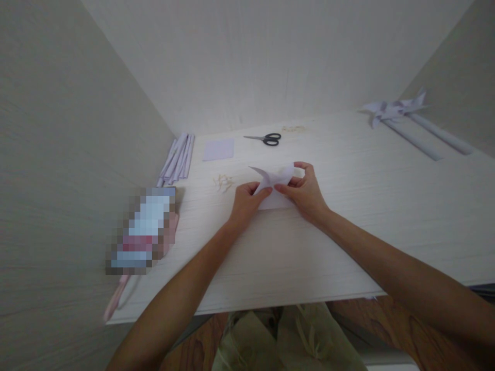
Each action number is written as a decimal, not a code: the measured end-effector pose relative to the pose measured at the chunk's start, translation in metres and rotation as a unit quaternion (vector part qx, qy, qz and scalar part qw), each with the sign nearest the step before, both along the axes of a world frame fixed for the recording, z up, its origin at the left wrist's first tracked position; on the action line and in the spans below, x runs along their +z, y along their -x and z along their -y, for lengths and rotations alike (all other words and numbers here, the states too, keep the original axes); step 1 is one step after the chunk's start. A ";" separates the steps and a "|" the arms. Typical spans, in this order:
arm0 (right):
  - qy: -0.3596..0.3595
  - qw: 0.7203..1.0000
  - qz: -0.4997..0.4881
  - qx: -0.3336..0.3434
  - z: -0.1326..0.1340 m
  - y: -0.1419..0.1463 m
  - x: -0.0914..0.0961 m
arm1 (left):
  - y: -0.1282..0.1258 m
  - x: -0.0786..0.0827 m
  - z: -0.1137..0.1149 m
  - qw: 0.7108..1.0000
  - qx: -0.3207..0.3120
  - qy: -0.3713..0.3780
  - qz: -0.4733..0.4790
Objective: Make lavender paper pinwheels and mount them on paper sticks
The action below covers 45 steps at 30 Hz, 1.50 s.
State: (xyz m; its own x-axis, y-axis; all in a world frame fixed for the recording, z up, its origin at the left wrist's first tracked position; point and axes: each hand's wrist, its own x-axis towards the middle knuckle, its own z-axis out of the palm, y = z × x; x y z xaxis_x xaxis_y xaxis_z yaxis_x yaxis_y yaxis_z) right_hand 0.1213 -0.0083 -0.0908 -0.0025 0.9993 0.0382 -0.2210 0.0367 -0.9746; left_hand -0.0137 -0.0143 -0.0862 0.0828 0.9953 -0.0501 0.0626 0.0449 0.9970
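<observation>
A white sheet of paper [278, 200] with cut, lifted corners is held above the middle of the white table. My left hand [248, 200] pinches its left side, thumb on top near the centre. From the right, my right hand [307, 191] grips the sheet, its thumb almost meeting the left one and its index finger behind a raised flap. One pointed corner sticks up to the left. Beyond the sheet lie scissors [266, 138] with black handles, blades pointing left. Several small pale sticks [223, 181] are scattered left of my left hand.
A square paper sheet [218, 149] and a pile of rolled paper tubes [178, 158] lie at the back left. A blurred-out phone-like device [147, 226] sits near the left wall. Two paper pinwheels [394, 111] on tubes rest at the back right. More small bits [294, 129] lie behind the scissors.
</observation>
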 end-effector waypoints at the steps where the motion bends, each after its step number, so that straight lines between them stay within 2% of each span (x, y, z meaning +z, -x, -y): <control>1: -0.001 1.000 -0.004 0.004 0.000 0.000 0.000 | 0.000 0.000 0.000 1.000 0.000 0.003 -0.002; 6: 0.002 1.000 -0.020 0.018 -0.001 -0.001 0.000 | 0.001 0.001 -0.001 1.000 -0.004 0.015 -0.005; 11: 0.023 1.000 0.001 0.004 -0.002 -0.001 0.003 | 0.000 0.004 -0.002 0.999 -0.015 0.034 0.001; 17: 0.054 0.998 -0.016 0.034 -0.006 -0.007 0.007 | 0.002 0.007 -0.002 0.994 -0.064 0.067 0.056; 21: 0.088 0.991 -0.024 0.099 -0.008 -0.015 0.010 | 0.006 0.008 -0.005 0.982 -0.119 0.094 0.112; 25: 0.115 0.975 0.002 0.190 -0.009 -0.022 0.013 | 0.010 0.013 -0.006 0.975 -0.141 0.114 0.128; 29: 0.111 0.957 0.054 0.263 -0.008 -0.027 0.013 | 0.012 0.019 -0.004 0.976 -0.160 0.117 0.089; 34: 0.091 0.934 0.118 0.325 -0.007 -0.030 0.014 | 0.014 0.021 -0.001 0.969 -0.218 0.115 0.012; 41: 0.082 0.928 0.149 0.332 -0.007 -0.031 0.014 | 0.014 0.021 0.001 0.957 -0.259 0.114 -0.061; 45: 0.083 0.931 0.144 0.324 -0.008 -0.031 0.013 | 0.013 0.023 0.002 0.951 -0.270 0.084 -0.125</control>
State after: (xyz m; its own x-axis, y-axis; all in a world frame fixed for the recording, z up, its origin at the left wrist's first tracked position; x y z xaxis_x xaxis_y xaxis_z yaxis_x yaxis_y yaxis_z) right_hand 0.1522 -0.0005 -0.0782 -0.5935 0.7762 -0.2128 0.1278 -0.1702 -0.9771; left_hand -0.0264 -0.0164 -0.0633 0.5446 0.7873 -0.2892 0.3550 0.0960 0.9299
